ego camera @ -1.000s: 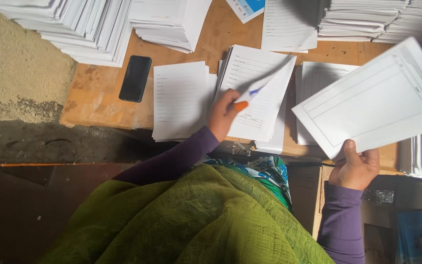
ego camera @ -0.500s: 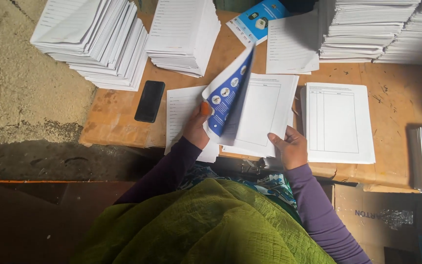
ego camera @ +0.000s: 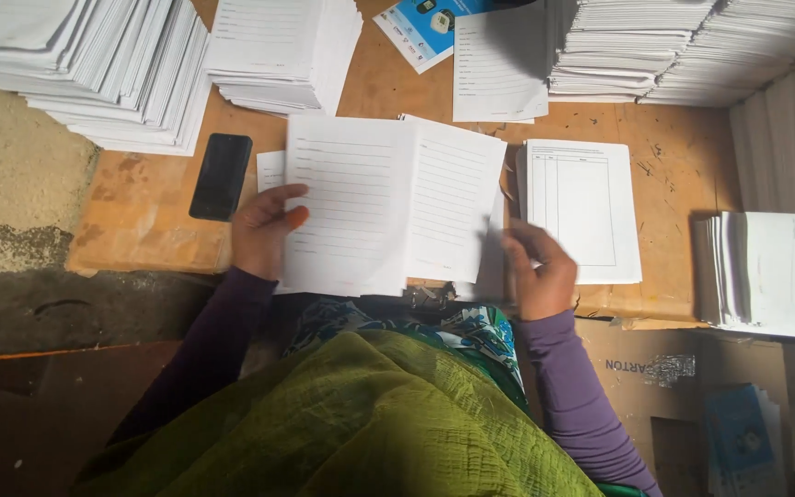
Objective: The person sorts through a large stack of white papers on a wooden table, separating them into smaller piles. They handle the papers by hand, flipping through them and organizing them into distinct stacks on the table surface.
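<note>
Half a second ago the booklet point(ego camera: 393, 207) stood half open with its blue cover showing at the left hand; now the cover is out of sight and two lined white pages face up in the middle of the frame, so the booklet has been turned open and laid flatter over the table point(ego camera: 674, 166). A second ago the right hand held a large ruled sheet out to the right; that form sheet point(ego camera: 581, 207) now lies on its own pile just right of centre, let go. The left hand point(ego camera: 264, 230) grips the booklet's left edge, thumb on top of the page and fingers curled under, wrist bent inward from the purple sleeve. The right hand point(ego camera: 540, 271) is at the booklet's lower right corner, fingers loosely curled and blurred; I cannot tell whether it pinches the page or only touches it. A black phone point(ego camera: 221, 177) lies left of the left hand, apart from it. Stacks of white paper point(ego camera: 94, 64) fill the upper left and upper right, and a blue leaflet point(ego camera: 425, 28) lies at top centre.
</note>
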